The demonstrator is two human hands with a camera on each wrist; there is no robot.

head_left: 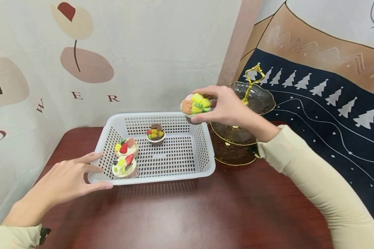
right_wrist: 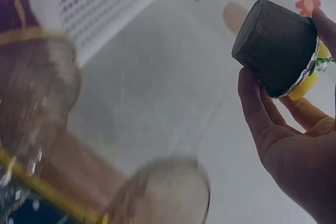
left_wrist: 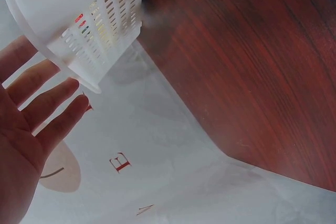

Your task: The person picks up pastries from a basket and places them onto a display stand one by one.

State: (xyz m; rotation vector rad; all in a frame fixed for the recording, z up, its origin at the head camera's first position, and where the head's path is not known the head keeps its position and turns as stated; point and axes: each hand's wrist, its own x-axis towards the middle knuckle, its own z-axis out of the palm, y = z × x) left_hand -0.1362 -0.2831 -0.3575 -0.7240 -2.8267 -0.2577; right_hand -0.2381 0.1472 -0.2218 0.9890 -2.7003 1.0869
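My right hand [head_left: 225,105] grips a cupcake [head_left: 195,105] topped with yellow fruit pieces, green leaves and a brown biscuit, held over the right end of a white plastic basket [head_left: 202,174]. Its dark cup [right_wrist: 278,45] shows from below in the right wrist view, thumb and fingers around it. At the basket's left end, my left hand [head_left: 70,176] has its fingers spread along the rim. Inside the basket stand a chocolate cupcake [head_left: 156,135] at the back and two cream cupcakes, one behind [head_left: 126,148] and one in front [head_left: 124,166], both with strawberry pieces.
A tiered stand [head_left: 233,133] with dark, gold-rimmed plates and a gold handle [head_left: 248,86] stands right of the basket, close beside my right forearm. The dark red table [head_left: 180,214] ends at a printed white curtain [head_left: 162,52]. A navy cloth with trees [head_left: 327,93] hangs at the right.
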